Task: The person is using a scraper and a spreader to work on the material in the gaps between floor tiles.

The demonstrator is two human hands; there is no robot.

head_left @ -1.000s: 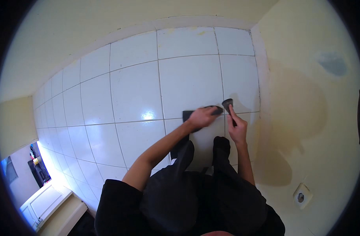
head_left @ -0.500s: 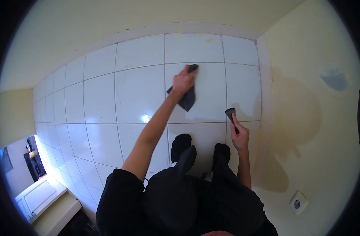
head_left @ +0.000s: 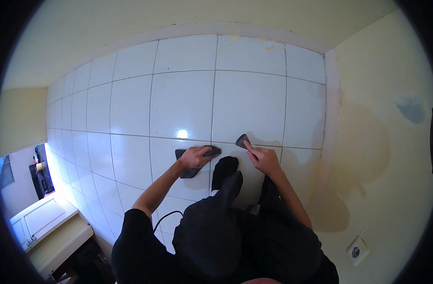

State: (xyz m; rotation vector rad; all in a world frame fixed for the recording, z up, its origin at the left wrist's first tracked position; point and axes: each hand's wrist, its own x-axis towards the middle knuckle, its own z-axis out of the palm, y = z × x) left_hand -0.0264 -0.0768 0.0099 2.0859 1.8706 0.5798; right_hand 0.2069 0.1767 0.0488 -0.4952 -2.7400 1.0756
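My left hand [head_left: 193, 157] is closed round a dark grey cloth [head_left: 192, 171] and presses it on the white tiled floor [head_left: 249, 97], left of my foot. Part of the cloth sticks out past the fingers on the right. In my right hand [head_left: 265, 160] is a small dark hand tool with a flared, flat end [head_left: 243, 139]. My index finger lies along it, and the flared end points forward and left, close to a grout line. The handle is hidden in my palm, so its exact kind does not show.
A black-socked foot [head_left: 224, 171] is between my hands. Pale walls bound the floor ahead and at right, where a socket [head_left: 357, 251] sits low on the wall [head_left: 391, 199]. At far left stand a white cabinet door [head_left: 46, 218] and a bright opening. Yellowish marks [head_left: 270, 48] dot the far tiles.
My left hand has drawn the cloth back toward me and to the left. My right hand has moved left with its tool, closer to my feet's middle. The view has shifted slightly.
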